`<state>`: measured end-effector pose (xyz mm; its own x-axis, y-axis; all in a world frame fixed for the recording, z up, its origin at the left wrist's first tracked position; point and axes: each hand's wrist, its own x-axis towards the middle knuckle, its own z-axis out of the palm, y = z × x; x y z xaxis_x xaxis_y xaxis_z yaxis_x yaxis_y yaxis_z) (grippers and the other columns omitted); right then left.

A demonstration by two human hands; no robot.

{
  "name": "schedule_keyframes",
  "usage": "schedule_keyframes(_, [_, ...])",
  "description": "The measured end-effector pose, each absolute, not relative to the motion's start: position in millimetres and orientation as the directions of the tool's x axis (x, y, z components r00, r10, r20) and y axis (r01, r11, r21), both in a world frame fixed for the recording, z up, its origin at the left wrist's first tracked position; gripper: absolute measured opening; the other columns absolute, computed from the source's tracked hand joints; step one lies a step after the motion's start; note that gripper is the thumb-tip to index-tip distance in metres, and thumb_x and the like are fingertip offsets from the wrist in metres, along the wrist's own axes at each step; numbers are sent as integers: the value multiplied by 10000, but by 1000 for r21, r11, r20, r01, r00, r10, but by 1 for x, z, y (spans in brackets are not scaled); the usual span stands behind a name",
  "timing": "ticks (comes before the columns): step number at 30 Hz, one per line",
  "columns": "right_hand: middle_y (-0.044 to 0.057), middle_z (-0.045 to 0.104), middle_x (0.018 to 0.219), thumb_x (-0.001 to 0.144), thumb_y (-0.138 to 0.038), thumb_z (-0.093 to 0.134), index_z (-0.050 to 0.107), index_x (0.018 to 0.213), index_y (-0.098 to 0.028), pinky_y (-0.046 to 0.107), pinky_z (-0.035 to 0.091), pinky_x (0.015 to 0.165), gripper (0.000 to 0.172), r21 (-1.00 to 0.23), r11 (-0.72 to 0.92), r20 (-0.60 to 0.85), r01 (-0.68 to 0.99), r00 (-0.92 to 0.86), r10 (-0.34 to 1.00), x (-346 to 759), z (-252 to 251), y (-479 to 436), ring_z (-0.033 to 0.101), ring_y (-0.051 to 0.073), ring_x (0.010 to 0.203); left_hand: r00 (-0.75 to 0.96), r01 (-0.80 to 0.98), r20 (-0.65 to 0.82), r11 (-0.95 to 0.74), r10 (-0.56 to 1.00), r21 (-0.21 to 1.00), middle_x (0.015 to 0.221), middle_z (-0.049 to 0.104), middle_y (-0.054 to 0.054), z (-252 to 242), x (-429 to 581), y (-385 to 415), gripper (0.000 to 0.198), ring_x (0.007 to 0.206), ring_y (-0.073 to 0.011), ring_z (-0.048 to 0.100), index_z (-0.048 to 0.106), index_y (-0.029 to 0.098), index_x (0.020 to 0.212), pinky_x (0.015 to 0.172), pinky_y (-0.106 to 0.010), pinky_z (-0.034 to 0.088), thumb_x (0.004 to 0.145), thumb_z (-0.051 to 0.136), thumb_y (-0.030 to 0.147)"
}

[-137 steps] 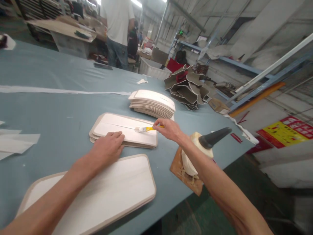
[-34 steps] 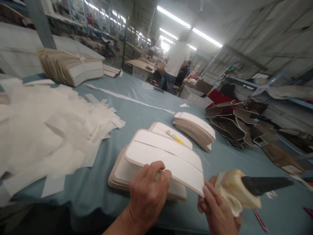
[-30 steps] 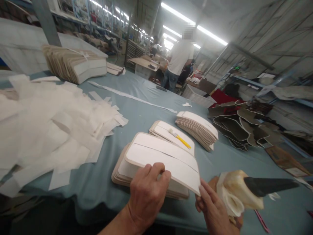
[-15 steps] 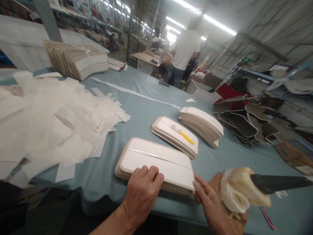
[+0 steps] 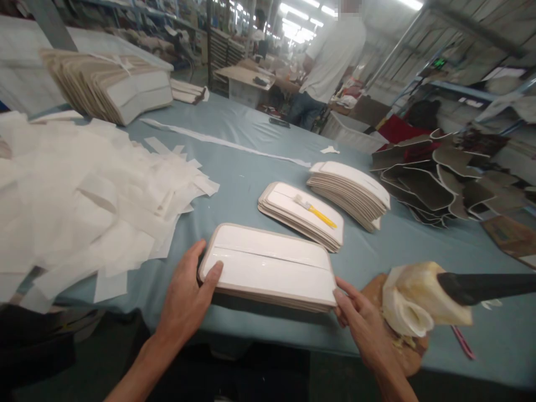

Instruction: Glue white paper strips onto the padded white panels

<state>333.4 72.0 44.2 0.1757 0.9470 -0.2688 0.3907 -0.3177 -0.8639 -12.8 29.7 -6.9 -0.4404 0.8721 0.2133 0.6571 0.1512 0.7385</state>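
Observation:
A stack of white panels with beige edging (image 5: 268, 268) sits near the front edge of the blue-grey table (image 5: 251, 167), and a dark shadow under it suggests it is raised slightly. My left hand (image 5: 184, 296) grips its left end, thumb on the top panel. My right hand (image 5: 360, 324) holds its right end, with fingers curled against the edge. Behind it lies a second, lower stack (image 5: 293, 215) with a yellow-handled brush (image 5: 315, 211) resting on top.
A taller stack of panels (image 5: 349, 192) lies further right. A glue bottle with a black nozzle (image 5: 422, 301) rests on a wooden board by my right hand. White paper strips (image 5: 84, 201) cover the left. Dark folded pieces (image 5: 444, 184) are piled far right. A person in a white shirt (image 5: 330, 56) stands beyond.
The top panel I held lifted was laid flat on the near stack. My left hand slid from the stack's front to its left end; my right hand stays at the right end.

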Motion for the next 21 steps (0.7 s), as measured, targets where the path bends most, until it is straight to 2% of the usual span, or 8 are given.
schedule_keyframes(4, [-39, 573, 571, 758, -768, 728, 652, 1412, -19, 308, 361, 549, 997, -869, -310, -263, 386, 171, 950, 334, 44, 70, 475, 165, 547, -357, 671, 211, 92, 910, 736, 1597, 576, -204, -11, -9, 33, 678, 1533, -373, 502, 502, 148, 1538, 1282, -612, 410, 1061, 378, 614])
schedule_keyframes(7, [-51, 543, 558, 777, -769, 700, 656, 1410, -24, 308, 355, 532, 979, -861, -315, -279, 400, 147, 949, 335, 42, 71, 460, 164, 527, -377, 705, 223, 122, 899, 698, 1584, 589, -214, -12, -7, 34, 671, 1563, -403, 462, 526, 141, 1529, 1278, -651, 396, 1066, 363, 599])
schedule_keyframes(9, [-29, 574, 574, 776, -791, 666, 684, 1377, -35, 328, 393, 548, 966, -826, -322, -270, 462, 177, 946, 338, 40, 73, 503, 187, 546, -386, 721, 221, 143, 896, 678, 1581, 597, -201, -14, -8, 33, 646, 1561, -396, 470, 529, 162, 1531, 1278, -651, 398, 1071, 360, 582])
schedule_keyframes(12, [114, 772, 823, 764, -826, 609, 750, 1284, -83, 421, 527, 744, 918, -727, -307, -167, 614, 275, 947, 341, 39, 76, 687, 294, 778, -391, 721, 214, 153, 895, 675, 1572, 608, -191, -14, -8, 32, 640, 1559, -376, 480, 527, 178, 1531, 1285, -634, 399, 1068, 362, 588])
schedule_keyframes(15, [187, 812, 1168, 835, -824, 521, 788, 1193, -151, 489, 533, 979, 808, -639, -252, -144, 727, 208, 967, 340, 40, 78, 728, 370, 1067, -408, 697, 189, 171, 893, 696, 1553, 623, -202, -10, -6, 32, 688, 1551, -379, 489, 552, 156, 1505, 1284, -640, 400, 1052, 351, 633])
schedule_keyframes(16, [181, 813, 1178, 878, -812, 486, 793, 1149, -172, 485, 533, 998, 761, -609, -230, -171, 759, 157, 973, 339, 40, 77, 729, 369, 1086, -417, 689, 182, 178, 891, 703, 1543, 630, -207, -9, -5, 32, 714, 1549, -386, 489, 565, 145, 1493, 1283, -648, 397, 1042, 347, 654])
schedule_keyframes(18, [157, 827, 1065, 960, -773, 421, 786, 1049, -212, 443, 563, 943, 676, -537, -159, -197, 828, 60, 979, 338, 35, 75, 746, 344, 1013, -434, 672, 164, 197, 886, 714, 1536, 633, -221, -5, -4, 33, 768, 1550, -399, 484, 583, 116, 1475, 1285, -662, 388, 1023, 343, 690])
schedule_keyframes(21, [136, 808, 926, 1037, -702, 337, 769, 994, -253, 390, 596, 811, 625, -445, -3, -98, 896, -45, 994, 345, 21, 69, 754, 310, 874, -442, 645, 116, 225, 890, 730, 1554, 617, -233, 0, -3, 33, 814, 1558, -401, 473, 588, 82, 1476, 1296, -660, 375, 1011, 345, 705])
